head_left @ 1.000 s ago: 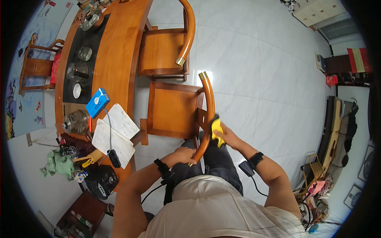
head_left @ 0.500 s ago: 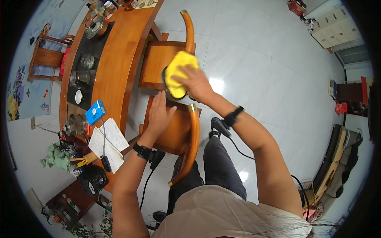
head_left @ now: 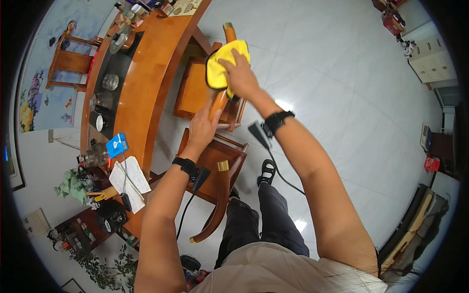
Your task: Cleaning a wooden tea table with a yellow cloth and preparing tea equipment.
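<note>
My right hand (head_left: 240, 75) presses a yellow cloth with dark edging (head_left: 220, 58) on the curved wooden arm rail (head_left: 229, 31) of the farther chair, whose brass-capped end pokes out above the cloth. Just below, my left hand (head_left: 202, 126) is wrapped round the same rail. The farther chair's seat (head_left: 190, 93) stands beside the table. The nearer chair (head_left: 205, 173) is below my left hand, its curved rail with brass caps (head_left: 220, 210) toward my legs. Black bands with small devices and cables are on both my wrists.
A long wooden table (head_left: 146, 73) at the left holds glass pots (head_left: 97, 156), a blue box (head_left: 117, 144), papers (head_left: 129, 180) and a green figurine (head_left: 73, 183). Another chair (head_left: 66, 63) stands behind it. A white cabinet (head_left: 430, 61) and a long seat (head_left: 410, 229) line the right wall.
My right hand and the cloth have moved forward from the nearer chair's rail to the farther chair's. My left hand left the nearer rail and now grips the farther one. The view has shifted.
</note>
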`<state>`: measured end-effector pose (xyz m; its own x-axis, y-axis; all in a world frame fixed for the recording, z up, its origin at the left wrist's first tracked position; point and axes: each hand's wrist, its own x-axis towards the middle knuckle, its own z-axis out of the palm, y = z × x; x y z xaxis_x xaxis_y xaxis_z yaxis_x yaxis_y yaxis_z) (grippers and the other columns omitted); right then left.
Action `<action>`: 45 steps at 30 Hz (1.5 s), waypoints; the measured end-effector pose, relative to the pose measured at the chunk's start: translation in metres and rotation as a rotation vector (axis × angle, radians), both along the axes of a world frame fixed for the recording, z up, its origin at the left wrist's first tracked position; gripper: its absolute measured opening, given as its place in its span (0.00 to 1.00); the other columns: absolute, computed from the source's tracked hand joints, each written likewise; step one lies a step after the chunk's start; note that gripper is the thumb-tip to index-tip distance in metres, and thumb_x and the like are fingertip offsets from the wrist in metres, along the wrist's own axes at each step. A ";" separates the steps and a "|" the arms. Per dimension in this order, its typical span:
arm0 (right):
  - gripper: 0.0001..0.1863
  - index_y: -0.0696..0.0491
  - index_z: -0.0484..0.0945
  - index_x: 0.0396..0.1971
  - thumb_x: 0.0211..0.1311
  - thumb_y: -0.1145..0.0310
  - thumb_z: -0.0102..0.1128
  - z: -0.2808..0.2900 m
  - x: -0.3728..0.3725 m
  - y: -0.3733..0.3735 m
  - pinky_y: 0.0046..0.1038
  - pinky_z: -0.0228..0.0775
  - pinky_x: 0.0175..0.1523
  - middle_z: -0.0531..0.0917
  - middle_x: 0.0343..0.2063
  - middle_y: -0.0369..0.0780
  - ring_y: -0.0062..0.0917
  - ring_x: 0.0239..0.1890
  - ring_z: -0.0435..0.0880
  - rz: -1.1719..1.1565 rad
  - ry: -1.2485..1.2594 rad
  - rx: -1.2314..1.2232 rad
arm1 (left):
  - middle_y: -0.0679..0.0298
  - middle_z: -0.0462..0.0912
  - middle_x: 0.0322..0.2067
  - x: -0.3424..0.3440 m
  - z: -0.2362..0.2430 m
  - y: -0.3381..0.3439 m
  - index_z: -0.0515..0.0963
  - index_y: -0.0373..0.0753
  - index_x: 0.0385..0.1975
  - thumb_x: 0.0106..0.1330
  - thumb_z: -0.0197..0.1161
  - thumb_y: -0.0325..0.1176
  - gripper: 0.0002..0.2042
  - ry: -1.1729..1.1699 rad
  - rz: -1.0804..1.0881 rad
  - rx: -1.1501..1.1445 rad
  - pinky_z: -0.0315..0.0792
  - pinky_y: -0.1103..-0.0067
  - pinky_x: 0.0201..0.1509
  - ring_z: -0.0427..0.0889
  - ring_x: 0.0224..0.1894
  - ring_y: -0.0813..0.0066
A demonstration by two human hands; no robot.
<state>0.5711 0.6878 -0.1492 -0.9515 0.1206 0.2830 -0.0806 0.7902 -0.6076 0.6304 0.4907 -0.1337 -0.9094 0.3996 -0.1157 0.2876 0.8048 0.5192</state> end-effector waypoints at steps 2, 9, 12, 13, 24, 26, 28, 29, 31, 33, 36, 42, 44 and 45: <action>0.27 0.46 0.69 0.60 0.58 0.74 0.57 -0.003 0.035 -0.024 0.43 0.53 0.69 0.54 0.66 0.57 0.55 0.65 0.58 0.063 -0.001 -0.188 | 0.42 0.76 0.48 -0.001 0.000 0.002 0.70 0.30 0.54 0.70 0.48 0.52 0.28 0.042 0.035 -0.018 0.67 0.63 0.56 0.73 0.53 0.46; 0.27 0.54 0.67 0.61 0.59 0.77 0.54 0.003 0.057 -0.044 0.45 0.49 0.69 0.52 0.65 0.58 0.56 0.65 0.56 -0.031 0.128 -0.510 | 0.46 0.80 0.36 -0.005 -0.007 -0.003 0.74 0.38 0.48 0.70 0.50 0.47 0.19 0.006 0.052 -0.160 0.71 0.60 0.44 0.79 0.40 0.45; 0.24 0.53 0.69 0.59 0.60 0.75 0.55 -0.012 0.011 -0.021 0.43 0.53 0.68 0.57 0.63 0.57 0.55 0.64 0.58 -0.131 0.245 -0.476 | 0.46 0.81 0.40 -0.003 0.000 0.010 0.68 0.41 0.58 0.71 0.47 0.47 0.22 0.012 0.041 -0.110 0.71 0.61 0.45 0.79 0.42 0.46; 0.23 0.51 0.70 0.59 0.63 0.72 0.53 -0.016 -0.003 -0.010 0.41 0.53 0.68 0.58 0.64 0.56 0.52 0.64 0.59 -0.142 0.229 -0.525 | 0.45 0.81 0.41 -0.004 0.001 0.012 0.64 0.42 0.62 0.71 0.47 0.47 0.23 0.008 0.023 -0.125 0.71 0.61 0.45 0.79 0.43 0.45; 0.29 0.60 0.61 0.62 0.59 0.81 0.50 -0.057 0.038 -0.032 0.34 0.54 0.67 0.65 0.60 0.53 0.47 0.63 0.64 -0.112 0.091 -1.195 | 0.46 0.81 0.38 -0.002 -0.004 -0.009 0.68 0.43 0.58 0.71 0.47 0.46 0.21 -0.030 0.058 -0.144 0.72 0.59 0.41 0.80 0.38 0.44; 0.29 0.60 0.61 0.62 0.59 0.81 0.51 -0.096 0.043 -0.030 0.34 0.56 0.65 0.66 0.59 0.52 0.47 0.62 0.65 -0.097 0.139 -0.971 | 0.46 0.81 0.38 -0.003 -0.005 0.005 0.69 0.43 0.58 0.71 0.47 0.46 0.20 -0.043 0.043 -0.133 0.72 0.59 0.40 0.80 0.38 0.44; 0.29 0.60 0.60 0.62 0.60 0.80 0.52 -0.114 0.042 -0.039 0.33 0.59 0.64 0.67 0.58 0.52 0.47 0.60 0.67 -0.054 0.178 -0.782 | 0.46 0.81 0.39 -0.005 -0.001 0.001 0.68 0.43 0.58 0.71 0.47 0.46 0.20 -0.043 0.047 -0.139 0.73 0.59 0.40 0.80 0.37 0.44; 0.29 0.60 0.61 0.62 0.59 0.81 0.52 -0.124 0.043 -0.042 0.35 0.60 0.63 0.68 0.57 0.52 0.48 0.58 0.69 -0.048 0.066 -0.838 | 0.46 0.81 0.39 -0.005 0.001 -0.001 0.68 0.43 0.58 0.71 0.47 0.46 0.20 -0.044 0.050 -0.151 0.73 0.59 0.40 0.80 0.37 0.44; 0.21 0.61 0.67 0.55 0.59 0.80 0.50 -0.149 0.040 -0.047 0.38 0.64 0.59 0.71 0.53 0.53 0.48 0.54 0.72 -0.077 -0.027 -1.023 | 0.46 0.81 0.38 -0.003 0.005 -0.002 0.69 0.44 0.57 0.71 0.46 0.46 0.20 -0.051 0.052 -0.177 0.73 0.59 0.39 0.80 0.37 0.43; 0.18 0.61 0.68 0.52 0.60 0.78 0.49 -0.210 0.028 -0.024 0.38 0.65 0.58 0.72 0.52 0.53 0.48 0.53 0.72 -0.087 -0.182 -0.820 | 0.46 0.81 0.38 -0.007 0.001 0.014 0.69 0.43 0.56 0.71 0.46 0.46 0.19 -0.066 0.024 -0.152 0.73 0.59 0.39 0.80 0.37 0.43; 0.15 0.57 0.73 0.48 0.61 0.72 0.51 -0.257 0.034 -0.030 0.41 0.69 0.54 0.76 0.48 0.52 0.47 0.48 0.76 0.002 -0.643 -0.538 | 0.47 0.81 0.37 -0.004 0.002 0.007 0.69 0.43 0.55 0.72 0.46 0.46 0.19 -0.101 0.046 -0.157 0.72 0.60 0.38 0.79 0.37 0.42; 0.20 0.53 0.72 0.53 0.59 0.73 0.52 -0.272 0.032 -0.039 0.41 0.67 0.57 0.71 0.56 0.51 0.48 0.53 0.73 -0.176 -0.555 -0.318 | 0.47 0.81 0.35 -0.004 0.007 0.001 0.69 0.41 0.54 0.72 0.47 0.47 0.20 -0.124 0.042 -0.114 0.72 0.61 0.36 0.79 0.36 0.42; 0.23 0.52 0.71 0.57 0.59 0.75 0.51 -0.257 0.015 -0.032 0.39 0.65 0.60 0.67 0.60 0.51 0.49 0.56 0.70 -0.394 -0.298 -0.338 | 0.47 0.80 0.35 -0.004 0.008 -0.007 0.69 0.41 0.54 0.72 0.47 0.47 0.20 -0.133 0.057 -0.133 0.72 0.61 0.36 0.79 0.36 0.42; 0.24 0.52 0.70 0.58 0.58 0.76 0.51 -0.260 0.001 -0.014 0.39 0.64 0.61 0.66 0.61 0.51 0.49 0.56 0.70 -0.402 -0.229 -0.334 | 0.47 0.80 0.35 -0.004 0.007 -0.003 0.69 0.41 0.54 0.72 0.47 0.47 0.20 -0.138 0.051 -0.131 0.72 0.61 0.36 0.79 0.36 0.42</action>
<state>0.5726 0.6735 -0.4093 -0.8450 0.5332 -0.0407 0.3499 0.4937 -0.7961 0.6267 0.4880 -0.1269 -0.9000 0.3269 -0.2883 0.1784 0.8798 0.4407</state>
